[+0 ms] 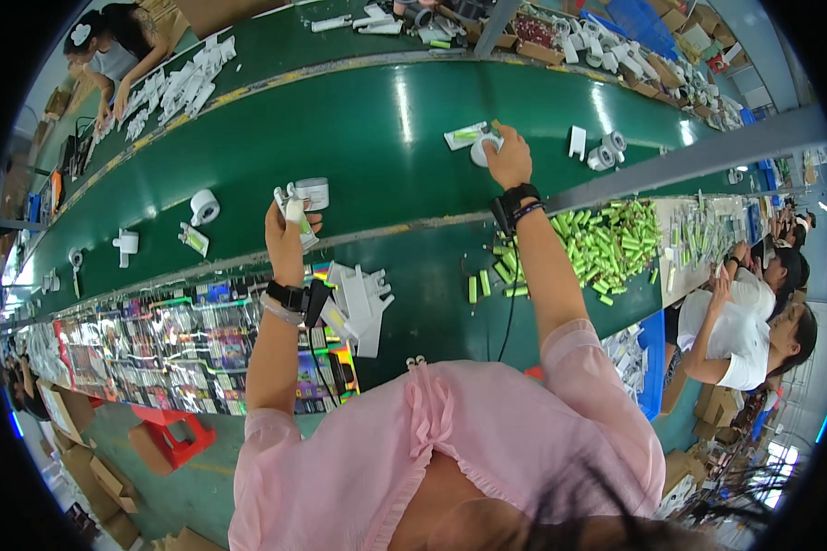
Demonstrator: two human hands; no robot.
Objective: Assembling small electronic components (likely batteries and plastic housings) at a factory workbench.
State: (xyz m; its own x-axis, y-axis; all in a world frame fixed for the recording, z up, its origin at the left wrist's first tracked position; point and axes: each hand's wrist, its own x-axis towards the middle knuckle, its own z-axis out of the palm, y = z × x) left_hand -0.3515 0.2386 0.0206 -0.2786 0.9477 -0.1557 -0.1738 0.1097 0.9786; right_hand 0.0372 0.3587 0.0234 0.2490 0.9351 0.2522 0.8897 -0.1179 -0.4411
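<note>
Head view: white part (293, 209) grasped by left grip (290, 228); ring (480, 154) overlapped by right grip (511, 160), hold can't be told.

1. Tons of cylinders (602, 243) are heaped on the near bench (423, 317), right side.
2. Packets (184, 340) are spread over its left, casings (366, 303) piled in between.
3. Loose parts (198, 204) are dotted along the belt (340, 119), just behind that bench.
4. A stool (161, 418) is parked on the floor (193, 496), off left.
</note>
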